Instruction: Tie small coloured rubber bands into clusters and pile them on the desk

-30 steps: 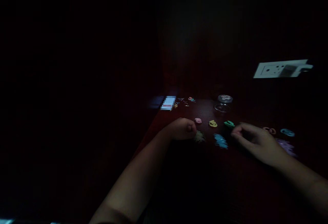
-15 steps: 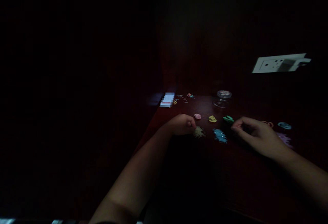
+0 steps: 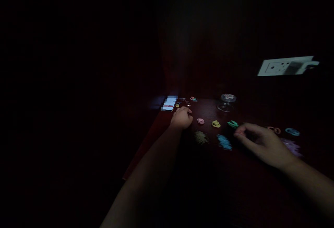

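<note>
My left hand (image 3: pixel 182 117) reaches over the dark red table, back of the hand up and fingers loosely stretched, with nothing visible in them. Just beyond it lie a small yellow ring (image 3: pixel 177 106) and other thin bits. My right hand (image 3: pixel 263 146) is closed in a pinch, thumb and forefinger tips together; what sits between them is too small to make out. Near its fingertips are a green bundle of bands (image 3: pixel 232 124) and a pile of thin blue bands (image 3: pixel 224 142). A pink coil (image 3: pixel 200 121), a yellow bundle (image 3: pixel 216 123) and a beige pile (image 3: pixel 201 137) lie between my hands.
A lit phone (image 3: pixel 169 103) lies at the table's left edge. Toward the back stands a clear lidded jar (image 3: pixel 227 103). Orange bands (image 3: pixel 273 130), a blue coil (image 3: pixel 292 131) and a purple pile (image 3: pixel 291 147) lie at right. A socket panel (image 3: pixel 276 66) is on the wall.
My left hand has moved away from the beige pile, farther back toward the phone and small bits, and its fingers have loosened. My right hand stays nearly in place, still pinched.
</note>
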Tool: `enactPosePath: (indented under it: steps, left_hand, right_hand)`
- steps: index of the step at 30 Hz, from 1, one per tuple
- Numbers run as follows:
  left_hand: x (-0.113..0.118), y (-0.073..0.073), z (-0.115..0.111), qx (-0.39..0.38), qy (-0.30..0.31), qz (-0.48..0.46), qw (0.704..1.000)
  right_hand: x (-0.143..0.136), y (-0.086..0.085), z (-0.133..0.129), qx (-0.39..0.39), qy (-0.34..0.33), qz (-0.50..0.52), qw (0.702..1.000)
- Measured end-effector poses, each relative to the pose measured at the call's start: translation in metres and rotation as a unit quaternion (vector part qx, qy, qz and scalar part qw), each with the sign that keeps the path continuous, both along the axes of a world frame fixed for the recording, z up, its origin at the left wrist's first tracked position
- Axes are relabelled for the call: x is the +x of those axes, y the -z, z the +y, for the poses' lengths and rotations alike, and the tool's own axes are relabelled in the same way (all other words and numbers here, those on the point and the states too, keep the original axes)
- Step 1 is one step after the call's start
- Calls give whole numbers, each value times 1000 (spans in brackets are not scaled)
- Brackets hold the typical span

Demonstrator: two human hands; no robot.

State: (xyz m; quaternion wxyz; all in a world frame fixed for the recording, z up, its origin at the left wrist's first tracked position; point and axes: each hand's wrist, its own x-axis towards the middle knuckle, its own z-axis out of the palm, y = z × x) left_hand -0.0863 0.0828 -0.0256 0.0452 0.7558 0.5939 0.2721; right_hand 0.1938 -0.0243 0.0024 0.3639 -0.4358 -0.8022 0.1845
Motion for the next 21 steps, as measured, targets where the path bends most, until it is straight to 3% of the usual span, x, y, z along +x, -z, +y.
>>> enactPosePath:
  steps: [4, 11, 17, 21]
  left_hand:
    - [10, -2, 18, -16, -40, 15, 999]
    - [11, 2, 39, -32, -52, -7, 998]
    - [2, -1, 39, 1, -15, -65, 998]
    - [-1, -10, 26, 41, -5, -109, 993]
  right_hand:
    - [1, 2, 1, -8, 5, 10, 1000]
    - [3, 3, 0, -3, 16, 1, 1000]
    - [3, 3, 0, -2, 23, 2, 1000]
    - [6, 10, 5, 7, 35, 18, 999]
